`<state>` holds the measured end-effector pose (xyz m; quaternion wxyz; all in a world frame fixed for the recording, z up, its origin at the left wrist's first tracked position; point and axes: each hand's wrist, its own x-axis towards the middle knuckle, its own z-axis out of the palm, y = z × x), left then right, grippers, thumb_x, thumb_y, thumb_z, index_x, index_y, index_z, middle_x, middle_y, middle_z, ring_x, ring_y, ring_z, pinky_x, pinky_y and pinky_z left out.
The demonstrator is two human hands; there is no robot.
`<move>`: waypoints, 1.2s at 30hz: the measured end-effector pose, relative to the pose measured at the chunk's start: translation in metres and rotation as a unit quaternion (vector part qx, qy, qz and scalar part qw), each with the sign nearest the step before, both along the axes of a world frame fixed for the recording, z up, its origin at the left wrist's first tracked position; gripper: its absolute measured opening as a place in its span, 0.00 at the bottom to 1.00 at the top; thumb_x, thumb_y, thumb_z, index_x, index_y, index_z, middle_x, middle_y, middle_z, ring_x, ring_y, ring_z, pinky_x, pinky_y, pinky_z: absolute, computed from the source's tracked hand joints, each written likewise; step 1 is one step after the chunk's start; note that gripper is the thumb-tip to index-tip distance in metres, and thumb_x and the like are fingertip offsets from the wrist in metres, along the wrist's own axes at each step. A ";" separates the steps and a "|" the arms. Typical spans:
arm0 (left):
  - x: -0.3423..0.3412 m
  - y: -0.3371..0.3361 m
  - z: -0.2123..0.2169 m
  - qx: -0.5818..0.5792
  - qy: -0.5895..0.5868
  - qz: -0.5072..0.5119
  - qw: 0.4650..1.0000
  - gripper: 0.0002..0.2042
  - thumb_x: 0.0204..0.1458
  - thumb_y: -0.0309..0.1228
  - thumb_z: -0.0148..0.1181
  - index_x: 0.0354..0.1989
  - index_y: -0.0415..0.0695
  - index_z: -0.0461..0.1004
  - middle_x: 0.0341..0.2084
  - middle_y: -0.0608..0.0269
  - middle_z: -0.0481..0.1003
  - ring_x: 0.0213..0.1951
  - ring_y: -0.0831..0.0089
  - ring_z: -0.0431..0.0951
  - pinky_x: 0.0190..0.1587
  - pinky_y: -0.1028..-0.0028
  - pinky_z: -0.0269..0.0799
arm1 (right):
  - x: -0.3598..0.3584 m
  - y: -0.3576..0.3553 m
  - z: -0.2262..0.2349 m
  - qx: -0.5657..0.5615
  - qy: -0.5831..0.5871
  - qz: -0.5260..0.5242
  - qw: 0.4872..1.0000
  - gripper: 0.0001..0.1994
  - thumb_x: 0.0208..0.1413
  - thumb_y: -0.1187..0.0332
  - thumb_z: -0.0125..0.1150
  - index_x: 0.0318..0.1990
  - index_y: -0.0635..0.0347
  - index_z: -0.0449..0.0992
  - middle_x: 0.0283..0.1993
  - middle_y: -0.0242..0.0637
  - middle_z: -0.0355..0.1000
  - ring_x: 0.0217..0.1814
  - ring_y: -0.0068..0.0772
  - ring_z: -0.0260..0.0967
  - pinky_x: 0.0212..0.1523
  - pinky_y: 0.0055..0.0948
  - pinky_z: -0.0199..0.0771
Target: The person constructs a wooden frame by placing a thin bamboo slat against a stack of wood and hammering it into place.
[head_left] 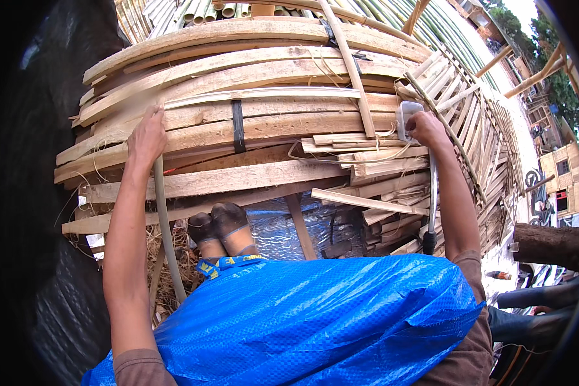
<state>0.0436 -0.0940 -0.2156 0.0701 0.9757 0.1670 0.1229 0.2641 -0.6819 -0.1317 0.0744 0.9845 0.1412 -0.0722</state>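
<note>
My left hand (149, 134) is closed at the left end of the stacked boards. A long greyish-green bamboo strip (161, 212) runs down from this fist towards my lap. A pale split strip (264, 94) lies across the boards, its left end meeting the same hand. On the right, the fingers of my right hand (426, 128) pinch the edge of a small clear plastic container (406, 118) above the wood. Beneath that hand, a slim, pale curved tool (433, 193) with a black end hangs or lies beside my forearm; which one I cannot tell.
Rough sawn boards (289, 172) form a stack in front of me, one bound with black tape (238, 125). Split slats (386, 161) are piled on the right. A blue sheet (302, 315) covers my lap. Bamboo poles (202, 11) lie behind. A thick log (552, 247) juts in at right.
</note>
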 end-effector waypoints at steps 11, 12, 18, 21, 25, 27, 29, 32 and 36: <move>-0.001 0.000 0.001 0.003 -0.009 -0.003 1.000 0.17 0.60 0.27 0.44 0.56 0.43 0.71 0.58 0.60 0.69 0.46 0.47 0.77 0.49 0.52 0.73 | -0.009 0.014 0.002 0.014 -0.024 0.025 0.999 0.10 0.43 0.72 0.66 0.35 0.53 0.84 0.40 0.45 0.79 0.45 0.46 0.77 0.47 0.39 0.77; -0.001 0.000 0.000 0.004 -0.008 -0.003 1.000 0.17 0.60 0.27 0.44 0.56 0.43 0.71 0.58 0.60 0.69 0.46 0.47 0.77 0.49 0.52 0.73 | -0.010 0.014 0.005 0.026 -0.019 0.028 0.999 0.10 0.42 0.72 0.66 0.35 0.55 0.84 0.40 0.45 0.80 0.44 0.46 0.78 0.47 0.38 0.77; 0.001 0.008 -0.009 0.011 -0.019 -0.014 1.000 0.17 0.60 0.27 0.44 0.56 0.43 0.71 0.58 0.60 0.68 0.47 0.47 0.77 0.50 0.52 0.73 | 0.011 -0.005 0.016 0.143 0.073 -0.016 0.987 0.13 0.43 0.77 0.64 0.39 0.62 0.83 0.36 0.45 0.81 0.40 0.38 0.79 0.44 0.31 0.76; 0.000 0.000 -0.001 0.002 -0.014 -0.010 1.000 0.16 0.60 0.27 0.45 0.55 0.42 0.71 0.58 0.60 0.68 0.47 0.47 0.77 0.50 0.52 0.73 | 0.020 -0.022 0.007 0.200 0.090 -0.024 0.975 0.12 0.45 0.76 0.68 0.40 0.66 0.82 0.35 0.42 0.81 0.37 0.32 0.78 0.43 0.30 0.76; -0.002 0.001 0.000 0.002 -0.013 -0.009 1.000 0.16 0.60 0.27 0.45 0.55 0.42 0.71 0.58 0.59 0.69 0.47 0.47 0.77 0.50 0.52 0.73 | 0.015 -0.018 0.015 0.192 0.091 -0.051 0.976 0.13 0.46 0.72 0.71 0.40 0.65 0.82 0.34 0.40 0.80 0.36 0.30 0.77 0.42 0.29 0.75; -0.002 0.000 0.000 0.004 -0.017 -0.012 1.000 0.16 0.60 0.27 0.45 0.55 0.42 0.72 0.58 0.59 0.69 0.47 0.47 0.77 0.50 0.52 0.73 | 0.017 -0.023 0.013 0.193 0.093 -0.051 0.975 0.12 0.46 0.71 0.72 0.39 0.65 0.82 0.32 0.40 0.80 0.34 0.29 0.76 0.40 0.28 0.75; -0.001 -0.002 0.001 0.003 -0.018 -0.012 1.000 0.16 0.60 0.27 0.45 0.54 0.42 0.72 0.58 0.59 0.69 0.47 0.47 0.77 0.50 0.52 0.73 | 0.017 -0.029 0.013 0.188 0.089 -0.060 0.976 0.11 0.46 0.70 0.72 0.36 0.65 0.82 0.30 0.38 0.79 0.32 0.28 0.75 0.38 0.28 0.74; -0.001 -0.004 0.003 0.003 -0.018 -0.006 1.000 0.16 0.60 0.27 0.44 0.54 0.41 0.72 0.57 0.59 0.69 0.46 0.47 0.77 0.49 0.52 0.73 | 0.011 -0.018 0.020 0.184 0.074 -0.075 0.977 0.10 0.46 0.68 0.72 0.33 0.65 0.81 0.27 0.36 0.77 0.29 0.26 0.72 0.34 0.28 0.72; -0.003 -0.001 0.002 0.002 -0.016 -0.004 1.000 0.16 0.60 0.27 0.44 0.54 0.42 0.72 0.56 0.60 0.69 0.47 0.48 0.77 0.49 0.52 0.74 | 0.012 -0.014 0.021 0.214 0.041 -0.072 0.973 0.08 0.48 0.68 0.71 0.30 0.64 0.79 0.25 0.33 0.74 0.28 0.23 0.70 0.31 0.27 0.70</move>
